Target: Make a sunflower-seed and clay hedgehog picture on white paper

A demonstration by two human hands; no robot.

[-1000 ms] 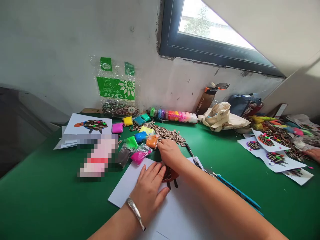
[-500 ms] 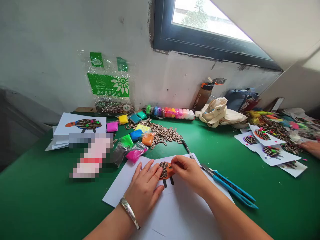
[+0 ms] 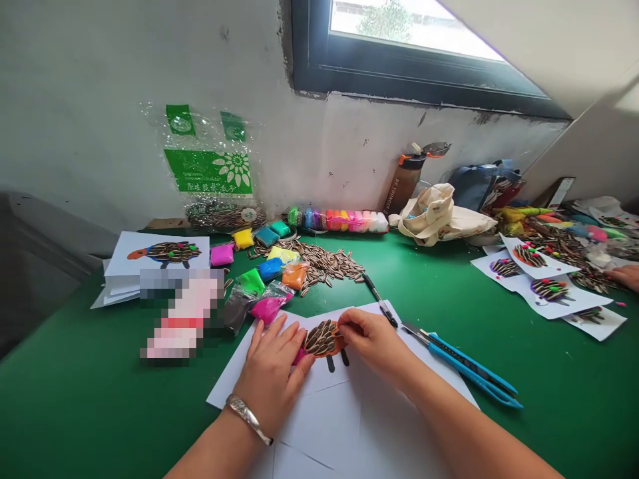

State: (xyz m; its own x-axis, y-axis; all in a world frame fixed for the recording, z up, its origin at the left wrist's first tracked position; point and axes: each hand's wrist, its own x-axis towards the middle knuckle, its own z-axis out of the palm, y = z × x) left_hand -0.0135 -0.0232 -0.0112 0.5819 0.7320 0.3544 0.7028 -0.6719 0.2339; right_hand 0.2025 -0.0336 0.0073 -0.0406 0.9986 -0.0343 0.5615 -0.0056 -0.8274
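On a white sheet of paper (image 3: 319,406) lies an animal picture (image 3: 322,338) with an orange body, dark legs and a covering of striped sunflower seeds. Flat on the paper, my left hand (image 3: 269,366) has its fingers spread against the picture's left side, where a bit of pink shows under the fingers. My right hand (image 3: 372,336) is closed in a pinch at the orange right part of the body. A sunflower seed seems to be between its fingertips, mostly hidden. Behind the paper is a pile of loose sunflower seeds (image 3: 329,263).
Bagged coloured clay (image 3: 294,275) lies behind my left hand. A pen (image 3: 379,299) and a blue craft knife (image 3: 472,366) lie on the right. Finished pictures (image 3: 549,289) are at far right, near another person's hand (image 3: 626,275). Against the wall stand a bottle (image 3: 403,183) and a seed bag (image 3: 214,179).
My right hand has come back from the seed pile to the picture, fingers pinched. My left hand has slid slightly left, uncovering more of the seeds on the picture.
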